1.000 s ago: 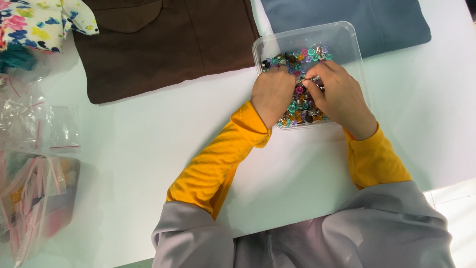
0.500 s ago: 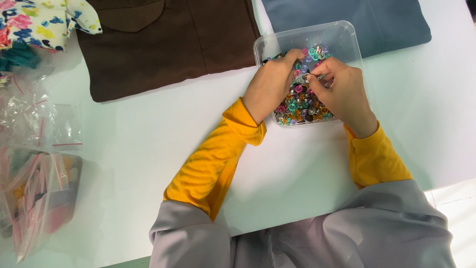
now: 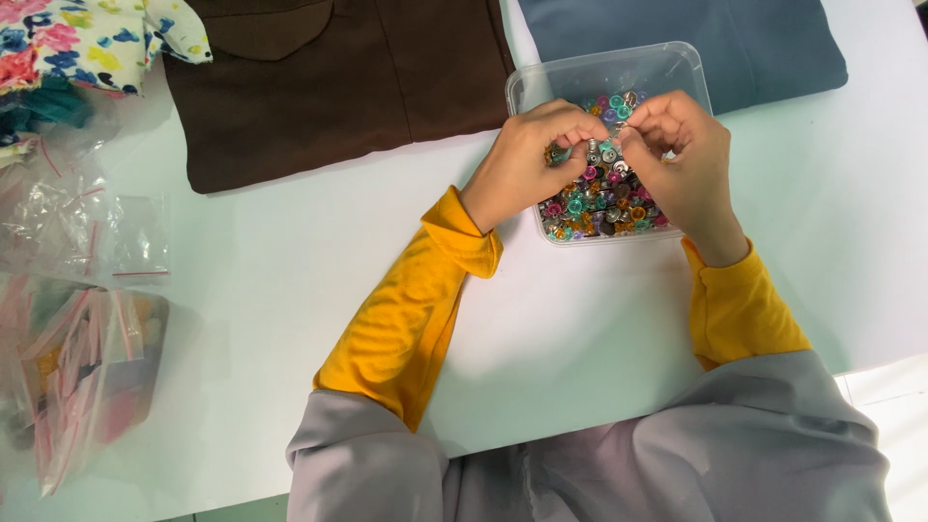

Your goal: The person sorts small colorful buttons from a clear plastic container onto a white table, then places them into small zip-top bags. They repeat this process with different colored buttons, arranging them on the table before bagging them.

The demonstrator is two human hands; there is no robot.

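I see both hands lifted since earlier; left hand [image 3: 527, 159] and right hand [image 3: 677, 155] pinch small snaps [image 3: 604, 198] above the tub [image 3: 619, 68].

Teal, pink, gold and silver snap buttons [image 3: 601, 198] are seen beside brown cloth [image 3: 338, 92], blue-grey cloth [image 3: 696, 29] and white floral-printed fabric [image 3: 87, 39]; yellow sleeves [image 3: 416, 300] are worn.

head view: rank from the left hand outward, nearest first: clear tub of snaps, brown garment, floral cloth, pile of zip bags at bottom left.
From the left hand:
1. Clear tub of snaps, directly under the fingertips.
2. Brown garment, just up-left on the table.
3. Floral cloth, far top-left corner.
4. Pile of zip bags, far bottom-left; close to the floral cloth in distance, so 3 and 4 are hard to separate.
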